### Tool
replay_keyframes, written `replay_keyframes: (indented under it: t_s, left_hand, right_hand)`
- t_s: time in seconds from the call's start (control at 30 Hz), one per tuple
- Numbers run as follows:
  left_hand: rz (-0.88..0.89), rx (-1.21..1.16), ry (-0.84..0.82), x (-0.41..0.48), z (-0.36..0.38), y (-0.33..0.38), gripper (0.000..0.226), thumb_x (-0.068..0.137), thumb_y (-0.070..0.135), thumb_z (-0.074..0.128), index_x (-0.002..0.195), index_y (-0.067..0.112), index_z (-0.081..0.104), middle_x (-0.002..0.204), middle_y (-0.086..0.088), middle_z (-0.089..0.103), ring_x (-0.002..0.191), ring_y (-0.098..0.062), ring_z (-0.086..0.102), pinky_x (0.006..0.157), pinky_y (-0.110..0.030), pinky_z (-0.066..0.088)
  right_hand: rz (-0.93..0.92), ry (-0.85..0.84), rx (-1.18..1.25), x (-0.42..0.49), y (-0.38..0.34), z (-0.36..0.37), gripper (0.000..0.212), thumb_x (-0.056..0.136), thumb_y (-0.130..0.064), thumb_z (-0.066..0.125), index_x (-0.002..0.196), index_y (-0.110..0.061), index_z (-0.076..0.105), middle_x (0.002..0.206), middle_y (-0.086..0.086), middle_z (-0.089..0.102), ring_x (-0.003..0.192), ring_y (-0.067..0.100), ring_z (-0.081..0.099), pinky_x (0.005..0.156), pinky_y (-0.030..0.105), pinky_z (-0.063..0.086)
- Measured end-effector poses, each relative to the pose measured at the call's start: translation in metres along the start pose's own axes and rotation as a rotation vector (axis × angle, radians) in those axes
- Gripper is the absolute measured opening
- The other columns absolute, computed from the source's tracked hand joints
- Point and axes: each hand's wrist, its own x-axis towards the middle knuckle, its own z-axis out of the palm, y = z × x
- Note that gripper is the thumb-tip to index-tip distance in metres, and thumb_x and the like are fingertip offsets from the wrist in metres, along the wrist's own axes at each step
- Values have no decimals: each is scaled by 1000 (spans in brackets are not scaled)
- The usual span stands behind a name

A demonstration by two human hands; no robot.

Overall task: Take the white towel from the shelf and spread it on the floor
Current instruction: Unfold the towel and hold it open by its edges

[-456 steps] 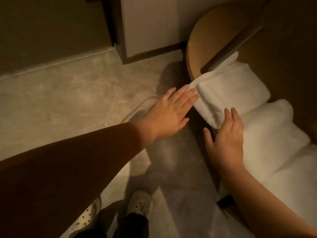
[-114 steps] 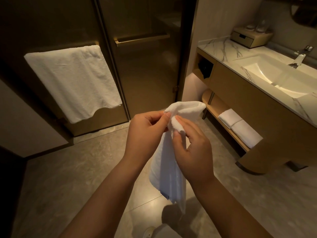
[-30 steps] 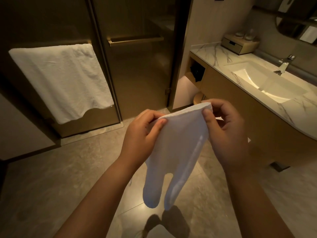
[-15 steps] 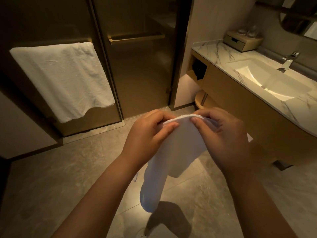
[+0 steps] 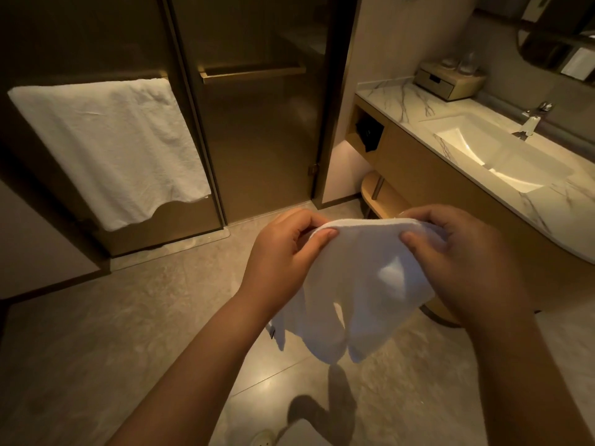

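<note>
- A person stands in a dim bathroom holding a small white towel (image 5: 363,284) at about waist height, above the tiled floor (image 5: 145,333) and touching none of it.
- The left hand (image 5: 283,252) pinches the towel's top hem between thumb and curled fingers. The right hand (image 5: 467,259) does the same a little way along the same hem, with some cloth bunched under its fingers.
- Between the two grips the hem runs nearly taut. Below it the cloth hangs in soft, uneven folds ending in several drooping lobes, so it looks only partly opened.
- The towel appears light and thoroughly limp. It sags wherever it is not held and offers no stiffness to push against.
- Its terry surface looks unlikely to slip from a pinch, and nothing about it seems fragile.
- The best hold is probably the two top corners, reached by sliding each pinch outward along the hem. From there the cloth could be lowered and laid flat.
- One likely snag is a fold trapped underneath when it lands, which would need smoothing by hand.
- The low wooden shelf (image 5: 389,206) under the vanity (image 5: 450,188) shows just beyond the hands.
- A larger towel (image 5: 109,149) hangs over a rail at left.
</note>
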Motion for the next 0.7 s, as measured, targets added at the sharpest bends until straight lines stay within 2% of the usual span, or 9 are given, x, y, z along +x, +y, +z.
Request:
replay_keyframes:
  t_s: [0.07, 0.17, 0.27, 0.33, 0.5, 0.6, 0.7]
  left_hand:
    - [29, 15, -10, 2, 3, 3, 11, 90, 31, 57, 90, 23, 64, 82, 23, 54, 86, -3, 54, 67, -17, 47]
    - [60, 36, -23, 3, 7, 8, 12, 90, 30, 57, 89, 21, 65, 81, 15, 57, 81, -4, 55, 67, -19, 47]
    - [67, 38, -16, 5, 4, 11, 12, 89, 29, 58, 88, 20, 65, 82, 10, 60, 79, -5, 56, 67, -23, 48]
    - [80, 51, -35, 5, 2, 11, 10, 89, 27, 59, 88, 20, 66, 82, 10, 60, 79, -5, 56, 68, -24, 48]
    - [98, 57, -41, 0, -5, 5, 9, 88, 28, 60, 92, 23, 67, 83, 23, 55, 82, -3, 56, 69, -12, 44]
    - [91, 88, -69, -6, -10, -6, 12, 88, 28, 61, 97, 25, 68, 87, 25, 56, 84, -3, 56, 70, -16, 47]
    - [15, 97, -72, -12, -12, -16, 18, 87, 28, 57, 102, 27, 68, 92, 21, 61, 89, 0, 57, 73, -15, 48]
  right_hand:
    - [-29, -102, -32, -3, -4, 4, 23, 84, -25, 64, 106, -31, 60, 97, -16, 57, 87, 1, 54, 77, 22, 44]
    - [-95, -140, -28, -6, -10, 18, 28, 85, -26, 64, 112, -22, 63, 107, -9, 61, 97, 4, 53, 82, 12, 39]
    - [-44, -219, 11, -7, -14, 27, 37, 82, -39, 63, 116, -25, 59, 113, -10, 58, 100, 5, 50, 86, 19, 39]
    - [-85, -177, 1, -7, -15, 29, 32, 84, -38, 61, 112, -23, 62, 109, -7, 62, 98, 8, 54, 86, 25, 43]
    - [-134, -72, -18, -7, -17, 34, 25, 90, -32, 53, 104, -17, 67, 95, 0, 69, 85, 13, 60, 77, 31, 51]
    - [-149, 2, -11, -7, -17, 35, 22, 92, -28, 50, 104, -17, 66, 93, -4, 67, 81, 6, 58, 72, 19, 47]
    - [-138, 92, 26, -5, -14, 32, 16, 93, -24, 51, 100, -19, 64, 88, -11, 60, 81, -2, 55, 68, 10, 40]
